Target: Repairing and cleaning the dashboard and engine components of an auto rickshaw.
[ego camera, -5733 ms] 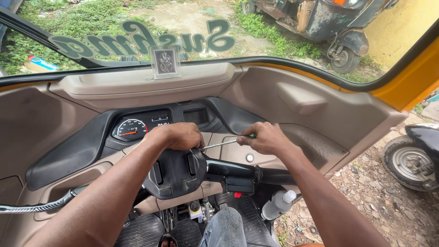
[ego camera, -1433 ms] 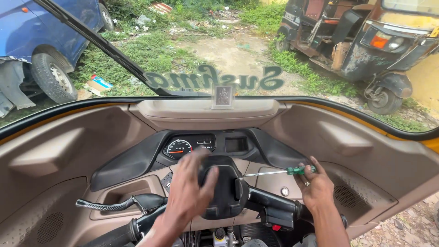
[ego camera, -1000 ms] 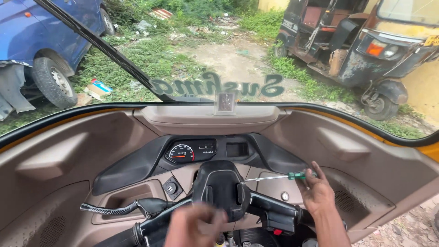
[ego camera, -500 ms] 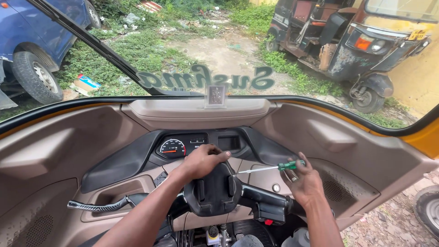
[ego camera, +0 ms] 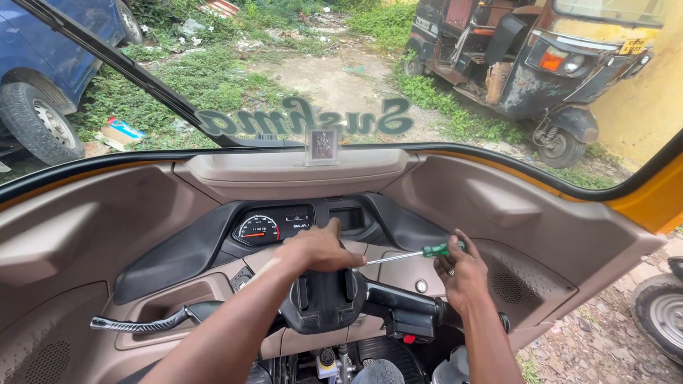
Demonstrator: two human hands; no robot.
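A black lever (ego camera: 139,326) juts out at the far left of the brown dashboard (ego camera: 92,235). The left hand (ego camera: 316,250) rests on top of the black handlebar cover (ego camera: 324,299) below the speedometer (ego camera: 260,229), its grip loosely curled. Further right, the right hand (ego camera: 464,274) pinches a green-handled screwdriver (ego camera: 413,254) — shaft pointing left, toward the cover.

Two hands are in view: the left hand (ego camera: 316,250) and the right hand (ego camera: 464,274). One green-handled screwdriver (ego camera: 420,252). One black handlebar cover (ego camera: 324,302). One round speedometer dial (ego camera: 259,230). One small framed picture (ego camera: 321,146) on the dashboard. One wiper arm (ego camera: 121,67). Outside, one blue car (ego camera: 43,64) and one three-wheeler (ego camera: 533,57).
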